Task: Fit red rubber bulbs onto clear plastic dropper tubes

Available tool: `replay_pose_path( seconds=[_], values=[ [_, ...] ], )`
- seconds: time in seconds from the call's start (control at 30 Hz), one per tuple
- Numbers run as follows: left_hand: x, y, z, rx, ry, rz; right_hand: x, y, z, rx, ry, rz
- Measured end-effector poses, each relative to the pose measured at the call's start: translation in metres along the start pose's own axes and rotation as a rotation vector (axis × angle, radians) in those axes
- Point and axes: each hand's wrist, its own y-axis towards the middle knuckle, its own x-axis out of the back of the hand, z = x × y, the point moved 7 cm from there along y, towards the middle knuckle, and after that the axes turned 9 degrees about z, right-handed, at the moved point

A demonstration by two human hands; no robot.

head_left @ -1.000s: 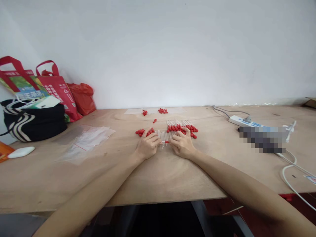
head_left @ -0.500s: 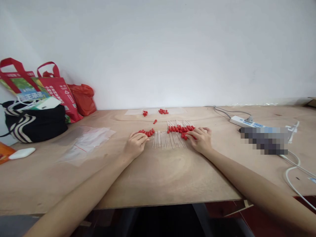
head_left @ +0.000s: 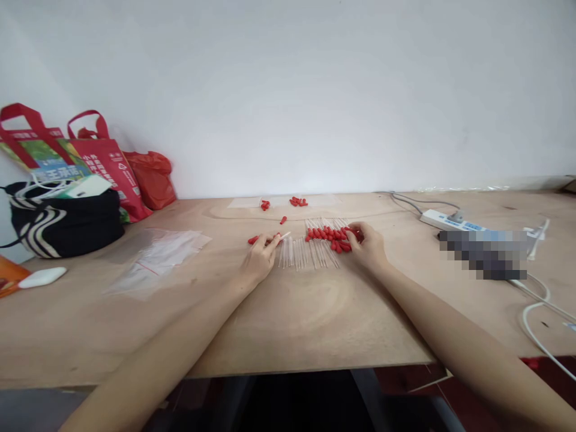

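On the wooden table lie several thin clear glass dropper tubes [head_left: 310,255] side by side. Behind them is a row of droppers with red rubber bulbs [head_left: 324,233], their tubes pointing away from me. My left hand [head_left: 260,258] is closed on a thin clear dropper tube [head_left: 285,235], which sticks out to the right from the fingertips. Red bulbs lie under and beside that hand, partly covered by its fingers. My right hand [head_left: 368,243] has its fingers bent around the right end of the red row, thumb and fingertips closed at a red bulb.
Behind, a loose red bulb [head_left: 283,220] and two small piles of red bulbs [head_left: 297,202] on clear plastic bags. Left are plastic bags [head_left: 157,258], a black bag [head_left: 67,222] and red shopping bags [head_left: 108,168]. A power strip [head_left: 450,222] with cables lies right.
My left hand has moved slightly right and away from me, with the tube now angled upward. My right hand has shifted up from the lower red bulbs to the row's right end.
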Motion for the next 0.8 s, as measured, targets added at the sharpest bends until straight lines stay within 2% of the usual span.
replay_pose_path(
  seconds=[0.13,0.27,0.53,0.8],
  values=[
    [0.002,0.004,-0.008,-0.055,0.014,-0.061,0.009,0.002,-0.017,-0.119,0.018,-0.012],
    [-0.003,0.008,-0.015,-0.123,0.053,-0.045,0.015,0.003,-0.024,-0.175,0.033,-0.033],
    [-0.012,0.009,-0.017,-0.174,-0.049,0.084,0.009,0.003,-0.016,-0.103,0.047,0.111],
    [-0.009,0.008,-0.019,-0.179,-0.179,0.127,0.005,0.002,-0.008,0.017,-0.054,0.236]
  ],
)
